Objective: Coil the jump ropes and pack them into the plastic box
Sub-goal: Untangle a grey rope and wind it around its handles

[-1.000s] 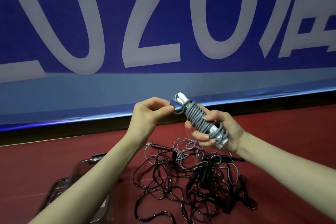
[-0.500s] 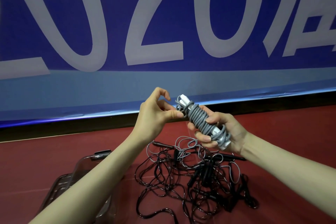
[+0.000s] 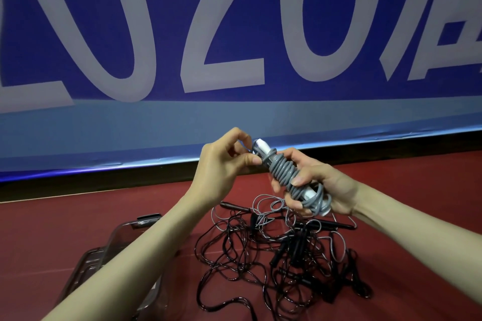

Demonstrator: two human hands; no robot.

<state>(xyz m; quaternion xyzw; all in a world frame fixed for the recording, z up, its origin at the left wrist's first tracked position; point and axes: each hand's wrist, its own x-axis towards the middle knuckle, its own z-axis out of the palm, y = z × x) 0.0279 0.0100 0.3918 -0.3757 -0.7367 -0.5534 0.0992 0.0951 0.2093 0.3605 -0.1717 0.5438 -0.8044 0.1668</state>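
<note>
Right hand (image 3: pixel 323 185) grasps coiled grey jump rope with white handles (image 3: pixel 287 174); left hand (image 3: pixel 224 164) pinches its top loop. Tangled black ropes (image 3: pixel 273 255) on red floor (image 3: pixel 78 216).

A blue banner (image 3: pixel 234 34) with large pale characters stands behind the dark red floor (image 3: pixel 78 216), meeting its far edge.

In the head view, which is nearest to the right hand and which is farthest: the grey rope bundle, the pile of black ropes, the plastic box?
1. Grey rope bundle: held in the right hand itself.
2. Pile of black ropes: on the red floor, directly below the hand.
3. Plastic box: on the floor at lower left, partly behind the left forearm.
</note>
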